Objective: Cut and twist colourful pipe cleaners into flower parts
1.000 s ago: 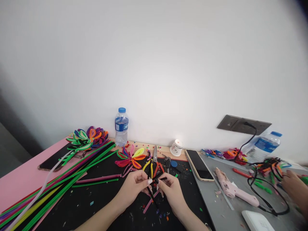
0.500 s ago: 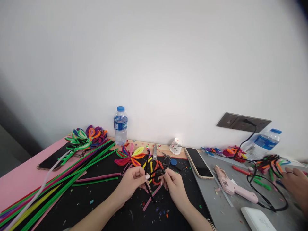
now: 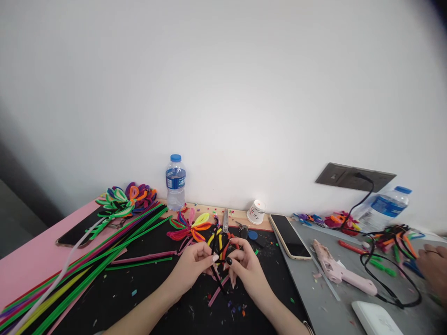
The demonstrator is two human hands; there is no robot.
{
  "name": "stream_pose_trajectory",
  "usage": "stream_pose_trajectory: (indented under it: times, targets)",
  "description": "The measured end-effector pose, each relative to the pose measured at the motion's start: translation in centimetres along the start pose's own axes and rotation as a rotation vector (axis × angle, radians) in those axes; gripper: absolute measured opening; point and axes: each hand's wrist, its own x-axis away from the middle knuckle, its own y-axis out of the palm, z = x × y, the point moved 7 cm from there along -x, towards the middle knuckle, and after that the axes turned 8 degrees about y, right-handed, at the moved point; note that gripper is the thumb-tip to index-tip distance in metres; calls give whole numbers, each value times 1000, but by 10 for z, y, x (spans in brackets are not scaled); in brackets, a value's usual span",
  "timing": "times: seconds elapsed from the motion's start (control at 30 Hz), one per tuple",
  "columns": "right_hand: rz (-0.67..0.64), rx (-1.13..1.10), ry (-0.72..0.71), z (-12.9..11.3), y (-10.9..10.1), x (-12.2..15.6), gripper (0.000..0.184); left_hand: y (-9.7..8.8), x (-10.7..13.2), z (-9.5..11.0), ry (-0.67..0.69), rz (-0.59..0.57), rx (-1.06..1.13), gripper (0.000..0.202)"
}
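My left hand point(image 3: 192, 264) pinches black pipe cleaners point(image 3: 219, 279) between thumb and fingers, above the black mat point(image 3: 139, 298). One black length runs down and to the right from my fingertips, and a short piece points toward my right hand point(image 3: 249, 272). My right thumb and curled fingers close around the end of that short piece. Just behind my hands lie yellow-handled pliers point(image 3: 211, 238), red-handled scissors point(image 3: 225, 221) and a multicoloured pipe-cleaner flower point(image 3: 190, 226). The handles are partly hidden. A pink pipe cleaner point(image 3: 216, 296) lies beneath my hands.
Bundled pipe cleaners point(image 3: 104, 260) and a phone point(image 3: 75, 235) are on the left. A water bottle point(image 3: 175, 184) and paper cup point(image 3: 256, 212) stand by the wall. To the right are another phone point(image 3: 289, 236), a pink glue gun point(image 3: 344, 274) with its cord, and another person's hand point(image 3: 433, 263).
My right hand has shifted slightly left and up, its fingers more arched over the short black piece. My left hand keeps its pinch. The other person's hand has moved a little right.
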Motion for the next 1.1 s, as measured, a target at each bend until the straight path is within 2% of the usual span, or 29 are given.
stream_pose_trajectory:
  times: [0.1,0.27,0.33,0.57,1.1]
  targets:
    - [6,-12,26,4,1,0,38,2,0,-1,13,-22,1,25]
    - [39,39,22,0,0,1,17,4,-1,-9,7,-79,10,23]
    - [60,59,27,0,-2,1,15,5,-1,-10,15,-92,3,22]
    - [88,82,31,2,-7,0,23,5,0,-11,-10,-92,-1,22]
    - [162,302,0,-2,-18,0,23,8,1,-13,-5,-138,28,25]
